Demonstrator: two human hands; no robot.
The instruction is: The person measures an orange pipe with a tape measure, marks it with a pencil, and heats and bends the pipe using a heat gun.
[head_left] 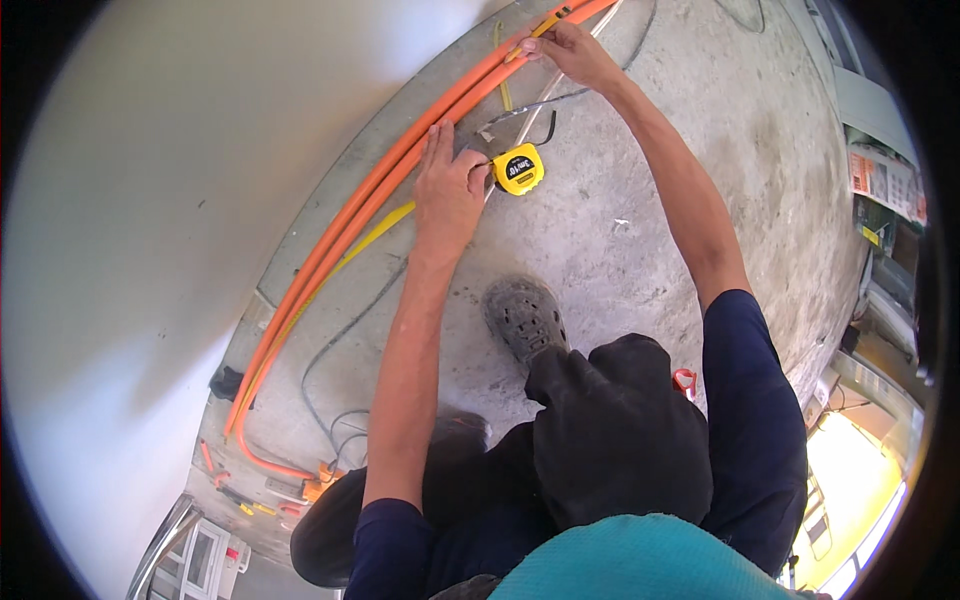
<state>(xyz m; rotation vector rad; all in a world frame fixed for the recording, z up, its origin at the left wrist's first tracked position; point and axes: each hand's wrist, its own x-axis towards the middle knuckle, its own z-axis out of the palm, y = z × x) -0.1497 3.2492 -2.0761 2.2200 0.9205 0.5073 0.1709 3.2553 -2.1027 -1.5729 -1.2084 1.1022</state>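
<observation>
Two long orange pipes point(377, 178) lie side by side on the floor along the wall. My left hand point(447, 195) rests with its fingertips on the nearer pipe. Its thumb and a finger close at the edge of a yellow tape measure point(519, 170), whose yellow blade point(375, 232) passes beneath the hand and runs down beside the pipes. Farther up, my right hand point(570, 52) pinches a slim yellow pencil point(540, 32) with dark markings, held against the pipes. The pencil's tip is hidden by the fingers.
A grey cable point(325, 350) curves over the concrete floor point(640, 260). Beyond the tape measure lie a thin pale strip point(540, 100) and a short black piece point(551, 128). Hand tools point(235, 495) lie at lower left. Boxes point(885, 175) line the right side. My shoe point(524, 318) stands mid-floor.
</observation>
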